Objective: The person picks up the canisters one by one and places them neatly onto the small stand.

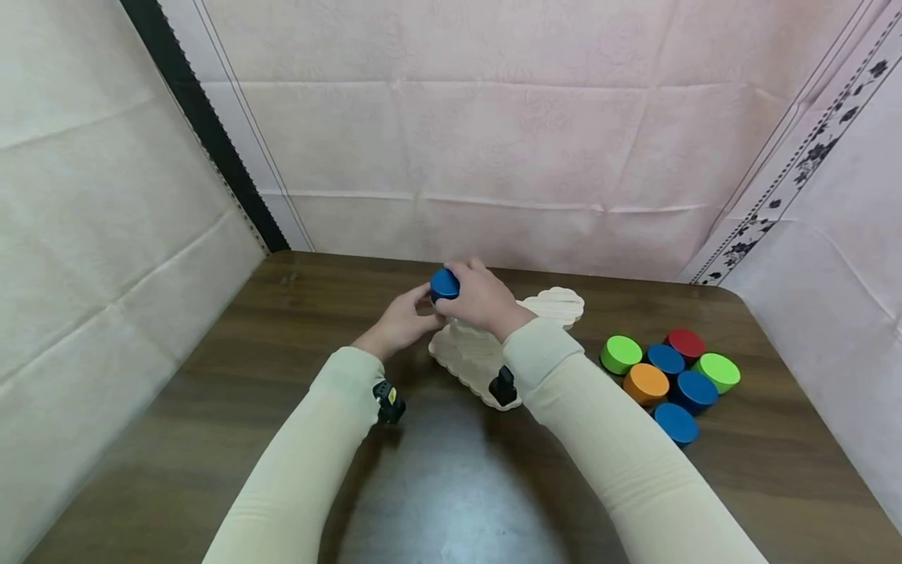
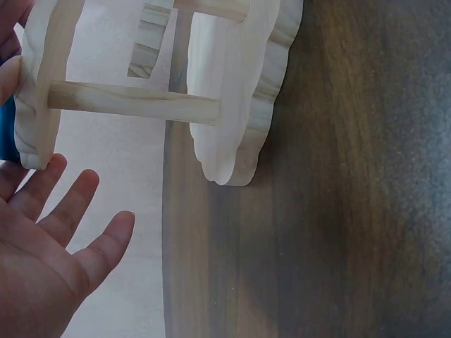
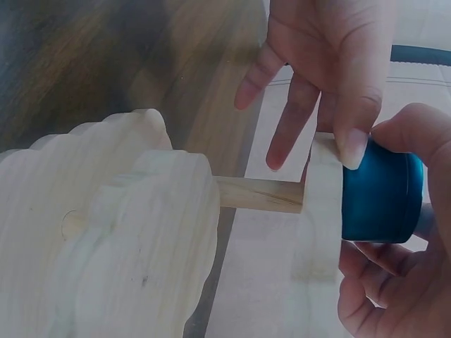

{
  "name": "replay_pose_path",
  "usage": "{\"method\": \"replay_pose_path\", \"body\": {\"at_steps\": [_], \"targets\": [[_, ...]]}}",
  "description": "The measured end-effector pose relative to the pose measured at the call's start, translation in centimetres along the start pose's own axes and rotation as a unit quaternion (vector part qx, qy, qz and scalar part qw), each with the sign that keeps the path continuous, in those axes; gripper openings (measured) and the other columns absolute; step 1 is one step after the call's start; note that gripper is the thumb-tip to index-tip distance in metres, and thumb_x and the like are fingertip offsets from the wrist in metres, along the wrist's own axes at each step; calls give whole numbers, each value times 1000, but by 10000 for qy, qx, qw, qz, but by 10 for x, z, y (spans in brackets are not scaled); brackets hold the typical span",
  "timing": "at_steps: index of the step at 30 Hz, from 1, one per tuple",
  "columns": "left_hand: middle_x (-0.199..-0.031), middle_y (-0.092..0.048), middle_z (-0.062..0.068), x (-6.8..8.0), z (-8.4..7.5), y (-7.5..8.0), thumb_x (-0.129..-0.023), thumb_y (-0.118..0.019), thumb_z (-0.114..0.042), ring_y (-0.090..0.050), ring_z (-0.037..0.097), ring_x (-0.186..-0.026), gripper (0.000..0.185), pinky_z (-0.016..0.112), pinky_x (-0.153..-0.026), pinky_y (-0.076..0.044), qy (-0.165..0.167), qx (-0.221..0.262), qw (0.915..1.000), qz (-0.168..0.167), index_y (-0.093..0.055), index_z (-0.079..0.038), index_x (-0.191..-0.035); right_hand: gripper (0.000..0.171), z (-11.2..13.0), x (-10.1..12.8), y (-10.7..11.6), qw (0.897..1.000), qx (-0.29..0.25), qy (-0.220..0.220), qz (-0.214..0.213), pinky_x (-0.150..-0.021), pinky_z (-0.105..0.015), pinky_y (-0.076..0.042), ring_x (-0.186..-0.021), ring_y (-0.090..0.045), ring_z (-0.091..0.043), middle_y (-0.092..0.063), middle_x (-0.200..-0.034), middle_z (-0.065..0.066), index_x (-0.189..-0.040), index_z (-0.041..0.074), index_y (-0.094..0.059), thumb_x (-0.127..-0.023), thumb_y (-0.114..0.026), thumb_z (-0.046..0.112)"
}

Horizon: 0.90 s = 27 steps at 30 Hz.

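Observation:
A pale wooden stand (image 1: pixel 486 356) with scalloped plates joined by a dowel (image 2: pixel 134 102) stands at the middle of the dark table (image 1: pixel 232 368). My right hand (image 1: pixel 482 301) grips a blue disc (image 1: pixel 444 284) at the stand's upper left end. In the right wrist view its fingers curl round the disc (image 3: pixel 380 190), which sits against the upper plate (image 3: pixel 320 211). My left hand (image 1: pixel 402 317) is just left of the stand with fingers straight and spread (image 2: pixel 77 211). Its thumb (image 3: pixel 356 134) rests on the plate edge beside the disc.
A cluster of several coloured discs lies right of the stand: green (image 1: pixel 620 354), red (image 1: pixel 685 343), orange (image 1: pixel 645 384) and blue (image 1: pixel 676 423). Pink cloth walls (image 1: pixel 493 141) close in behind and on both sides. Bare tabletop shows at front.

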<state>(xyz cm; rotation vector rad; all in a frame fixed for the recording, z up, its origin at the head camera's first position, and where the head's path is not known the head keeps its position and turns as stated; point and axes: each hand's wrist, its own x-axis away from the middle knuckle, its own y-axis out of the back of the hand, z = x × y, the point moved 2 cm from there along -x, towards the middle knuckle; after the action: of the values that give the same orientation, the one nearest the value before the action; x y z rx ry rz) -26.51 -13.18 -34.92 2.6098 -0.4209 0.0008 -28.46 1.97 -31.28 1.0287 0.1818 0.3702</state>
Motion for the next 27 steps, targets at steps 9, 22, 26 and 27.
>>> {"method": "replay_pose_path", "body": {"at_steps": [9,22,26,27], "targets": [[-147,-43,9,-14,21,-7,-92,-65,-36,-38,31,-135,72,56,-106,-37,-115,31,9999,3,-30,-18,-152,82,-9,9,0,9995,121,116,-274,-99,-48,-46,-126,-42,-29,-36,-145,-12,-154,19,-26,-85,-63,45],[-150,-41,9,-12,21,-7,-88,-68,-43,-38,32,-137,80,60,-108,-31,107,-236,9994,-242,-28,-19,-153,72,-36,65,24,9727,686,1205,-1862,-100,-46,-44,-128,-45,-28,-44,-142,-11,-147,13,-41,-85,-67,41],[-149,-42,10,-12,24,-7,-88,-68,-43,-38,32,-137,81,61,-108,-31,172,-161,9993,-298,-27,-18,-153,71,-48,83,31,9619,851,1413,-2181,-98,-48,-46,-125,-47,-29,-48,-138,-14,-143,8,-45,-83,-70,38],[-150,-41,10,-12,25,-7,-88,-68,-43,-38,32,-137,81,61,-108,-30,194,-149,9992,-309,-27,-18,-154,71,-51,88,33,9609,874,1413,-2215,-97,-49,-46,-124,-47,-30,-48,-138,-15,-142,8,-45,-83,-71,37]]}}
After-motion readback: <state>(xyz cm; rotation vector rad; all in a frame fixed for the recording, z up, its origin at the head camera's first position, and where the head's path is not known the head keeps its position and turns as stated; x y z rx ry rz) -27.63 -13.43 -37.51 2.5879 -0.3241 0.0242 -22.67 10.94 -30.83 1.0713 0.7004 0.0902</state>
